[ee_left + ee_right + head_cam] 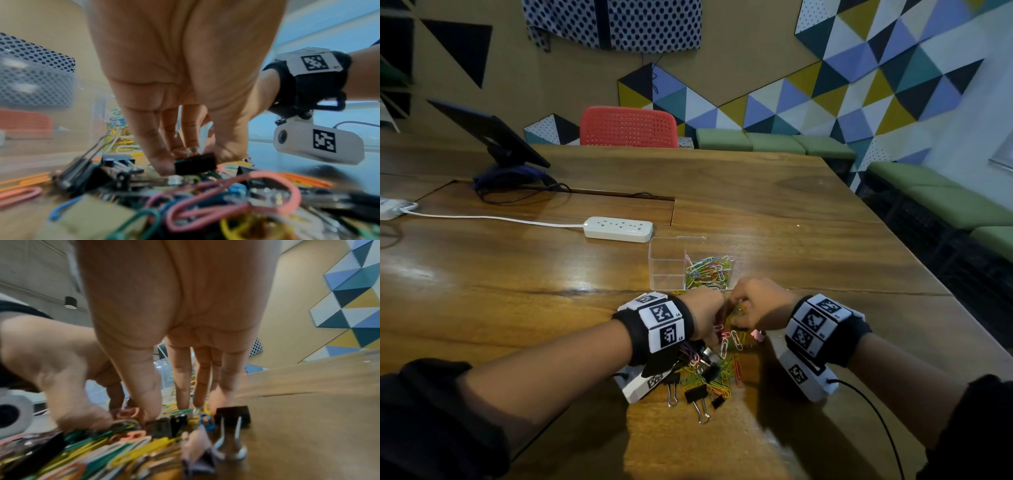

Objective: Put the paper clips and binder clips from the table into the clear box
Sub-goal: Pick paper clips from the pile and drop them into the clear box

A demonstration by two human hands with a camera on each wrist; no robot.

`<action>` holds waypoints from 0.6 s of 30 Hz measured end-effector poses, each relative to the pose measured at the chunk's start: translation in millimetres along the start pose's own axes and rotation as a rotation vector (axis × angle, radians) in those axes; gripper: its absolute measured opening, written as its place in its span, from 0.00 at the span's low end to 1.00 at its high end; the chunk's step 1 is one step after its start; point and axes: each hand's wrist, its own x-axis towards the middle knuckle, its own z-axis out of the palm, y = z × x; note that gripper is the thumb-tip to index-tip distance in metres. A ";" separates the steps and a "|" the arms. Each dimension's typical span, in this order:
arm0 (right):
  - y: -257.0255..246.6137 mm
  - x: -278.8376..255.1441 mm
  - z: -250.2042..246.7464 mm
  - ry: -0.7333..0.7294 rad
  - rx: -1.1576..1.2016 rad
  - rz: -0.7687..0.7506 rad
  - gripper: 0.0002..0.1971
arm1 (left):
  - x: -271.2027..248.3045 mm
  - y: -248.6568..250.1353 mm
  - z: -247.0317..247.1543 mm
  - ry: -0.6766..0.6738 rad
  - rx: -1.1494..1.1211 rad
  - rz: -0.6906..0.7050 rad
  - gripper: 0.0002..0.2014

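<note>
Both hands were down in the pile! The left hand pinched a small black binder clip between its fingertips. The right hand reached straight-fingered into the coloured paper clips, gripping nothing I could make out. The heap sat low and centre in the head view; just above it stood the clear box, one compartment full of clips.

Clear box part-filled with coloured clips, mixed clip pile just beside
</note>
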 end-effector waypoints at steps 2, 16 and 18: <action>-2.3 -0.8 5.4 -0.028 0.025 -0.012 0.13 | -0.3 -2.8 -0.1 0.022 -0.001 -0.009 0.21; -13.1 -6.6 -3.3 -0.084 0.069 -0.066 0.25 | -8.8 -26.0 -19.6 0.143 -0.426 0.000 0.10; -15.9 -8.2 -4.7 -0.123 0.064 -0.073 0.32 | -10.2 -29.1 -22.1 0.159 -0.499 0.000 0.09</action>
